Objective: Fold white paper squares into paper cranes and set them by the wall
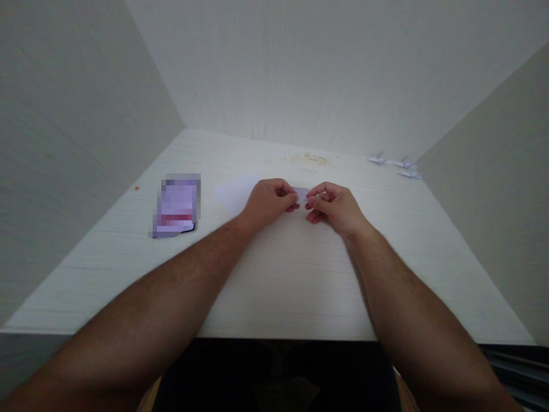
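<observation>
Small pale paper piece, in hand, with folded pieces set aside

Item in work: one small, thin, pale lilac-white paper piece (301, 193), lying between the two hands just above the middle of the worktop. Its creases are not showing clearly, so its stage of folding cannot be told; it is looking unfinished, judging by the hands working at it.

Hands: the left hand (272, 197) is pinching the left end between thumb and fingers. The right hand (334, 206) is closing thumb and forefinger narrowly at the right end, seemingly gripping it, its other fingers curling loosely below.

Unworked stock: one flat, plain white paper sheet (234, 194), lying beside and partly behind the left hand, showing no visible folds.

Completed, by appearance: a cluster of small, pointed, white folded-paper shapes (401, 164), resting at the far right by the back wall, well apart from the hands. Their exact count is hard to tell.

Surroundings: a flat rectangular device with a dark edge (178, 200), its face blurring into blocks, is lying at left. A tiny orange spot (137, 187) and a brownish stain (315, 159) are marking the pale, wood-grained worktop (283, 274).
</observation>
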The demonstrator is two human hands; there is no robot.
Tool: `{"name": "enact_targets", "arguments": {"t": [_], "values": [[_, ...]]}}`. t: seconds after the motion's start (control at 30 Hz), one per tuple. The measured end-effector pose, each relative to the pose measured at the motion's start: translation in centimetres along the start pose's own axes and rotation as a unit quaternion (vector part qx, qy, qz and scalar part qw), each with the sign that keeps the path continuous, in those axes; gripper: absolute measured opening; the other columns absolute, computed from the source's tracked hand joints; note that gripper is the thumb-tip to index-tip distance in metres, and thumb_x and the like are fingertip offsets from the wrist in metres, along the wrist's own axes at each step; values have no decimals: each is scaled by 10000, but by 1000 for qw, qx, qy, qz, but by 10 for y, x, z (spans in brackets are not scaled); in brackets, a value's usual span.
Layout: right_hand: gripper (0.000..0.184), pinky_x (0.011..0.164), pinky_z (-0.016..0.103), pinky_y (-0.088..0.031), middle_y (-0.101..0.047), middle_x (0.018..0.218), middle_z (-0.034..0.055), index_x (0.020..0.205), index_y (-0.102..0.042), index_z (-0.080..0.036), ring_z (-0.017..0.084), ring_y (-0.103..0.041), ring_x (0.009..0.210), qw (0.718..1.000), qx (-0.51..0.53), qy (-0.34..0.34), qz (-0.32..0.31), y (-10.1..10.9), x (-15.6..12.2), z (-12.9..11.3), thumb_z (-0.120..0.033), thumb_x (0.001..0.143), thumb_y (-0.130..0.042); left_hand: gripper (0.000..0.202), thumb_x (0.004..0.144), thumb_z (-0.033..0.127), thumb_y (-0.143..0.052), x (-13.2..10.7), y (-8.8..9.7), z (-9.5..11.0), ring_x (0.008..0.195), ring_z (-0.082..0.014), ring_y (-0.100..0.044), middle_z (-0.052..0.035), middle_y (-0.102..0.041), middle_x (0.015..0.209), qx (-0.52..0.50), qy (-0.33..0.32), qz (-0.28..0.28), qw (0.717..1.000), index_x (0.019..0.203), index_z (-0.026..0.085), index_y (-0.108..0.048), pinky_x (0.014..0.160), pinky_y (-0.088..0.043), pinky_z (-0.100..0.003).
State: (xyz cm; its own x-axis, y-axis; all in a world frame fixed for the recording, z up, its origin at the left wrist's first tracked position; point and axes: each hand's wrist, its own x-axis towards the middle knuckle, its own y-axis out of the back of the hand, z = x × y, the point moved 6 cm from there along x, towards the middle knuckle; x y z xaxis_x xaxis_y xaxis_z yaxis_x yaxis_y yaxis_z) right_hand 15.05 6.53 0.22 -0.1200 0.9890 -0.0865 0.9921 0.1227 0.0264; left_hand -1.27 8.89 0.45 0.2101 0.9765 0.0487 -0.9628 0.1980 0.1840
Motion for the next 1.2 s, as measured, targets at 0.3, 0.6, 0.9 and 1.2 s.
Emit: {"name": "enact_targets", "arguments": {"t": [0.3,0.6,0.9,1.2], "values": [[212,514,249,-549,-690,571,23,700,-653,-174,133,-661,519,997,-36,25,68,4,3,1,-318,674,-807,123,756,269,-707,-1,1,4,669,-165,-726,-63,-753,704,69,-35,23,997,755,146,-706,602,-533,-231],[199,532,265,-556,-716,614,47,651,-618,-180,159,-692,568,989,-66,49,120,8,2,-6,-261,670,-798,119,753,287,-702,-1,6,4,698,-159,-700,-48,-757,742,106,-59,59,991,756,172,-730,640,-529,-245],[335,557,287,-592,-670,690,-29,864,-546,-220,169,-712,639,980,33,82,177,14,-1,-9,-255,641,-793,152,777,305,-702,-2,9,5,685,-163,-716,-51,-748,721,48,-50,80,994,793,154,-714,650,-539,-258],[491,581,280,-587,-704,715,-21,1051,-611,-217,145,-689,631,993,29,78,79,-4,3,-4,-310,624,-835,159,773,312,-736,-11,-6,10,667,-134,-679,-31,-737,742,32,-69,-5,997,847,171,-736,650,-535,-249]]}}
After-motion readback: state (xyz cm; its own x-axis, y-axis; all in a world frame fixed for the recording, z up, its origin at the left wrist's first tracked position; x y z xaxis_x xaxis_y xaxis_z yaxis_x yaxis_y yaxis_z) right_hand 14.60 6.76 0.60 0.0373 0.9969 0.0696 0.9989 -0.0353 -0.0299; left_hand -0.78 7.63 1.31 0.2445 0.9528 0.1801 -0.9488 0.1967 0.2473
